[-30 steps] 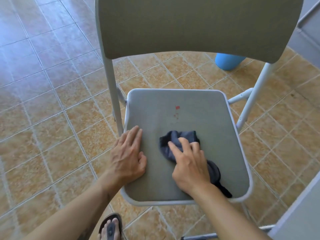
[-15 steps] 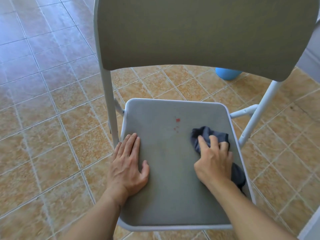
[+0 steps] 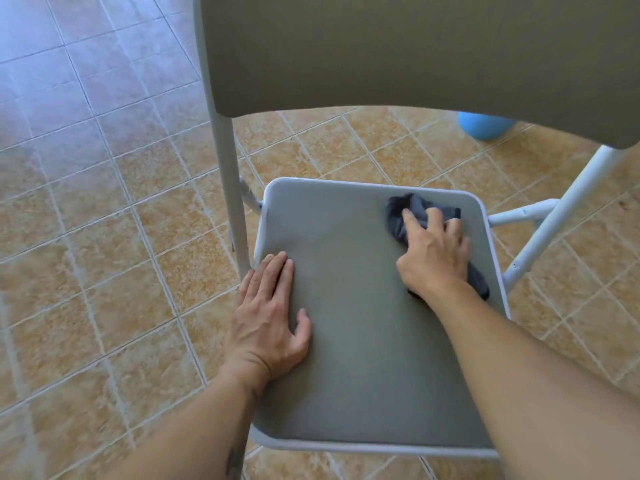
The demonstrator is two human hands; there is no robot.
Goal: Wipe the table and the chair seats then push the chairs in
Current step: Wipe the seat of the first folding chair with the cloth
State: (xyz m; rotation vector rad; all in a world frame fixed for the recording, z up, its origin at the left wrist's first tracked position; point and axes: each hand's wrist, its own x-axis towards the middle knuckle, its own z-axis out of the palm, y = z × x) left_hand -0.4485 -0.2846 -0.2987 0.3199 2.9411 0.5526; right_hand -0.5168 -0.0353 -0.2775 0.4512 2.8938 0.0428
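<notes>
A folding chair with a grey seat (image 3: pixel 367 358) and a grey backrest (image 3: pixel 415 53) on a white metal frame stands in front of me. My right hand (image 3: pixel 433 258) presses a dark blue-grey cloth (image 3: pixel 412 209) flat onto the seat's far right corner, fingers spread over it. One end of the cloth trails out under my wrist. My left hand (image 3: pixel 270 320) lies flat on the seat's left edge, fingers straight. No red spot shows on the seat.
Orange-beige floor tiles (image 3: pixel 104 271) surround the chair. A round blue object (image 3: pixel 485 128) sits on the floor behind the backrest at the right. The chair's white rear leg and crossbar (image 3: pixel 561 216) stick out to the right of the seat.
My right hand has slid the cloth from the seat's middle to the right and then to the far right corner. The red spot seen earlier is gone. My left hand stayed put.
</notes>
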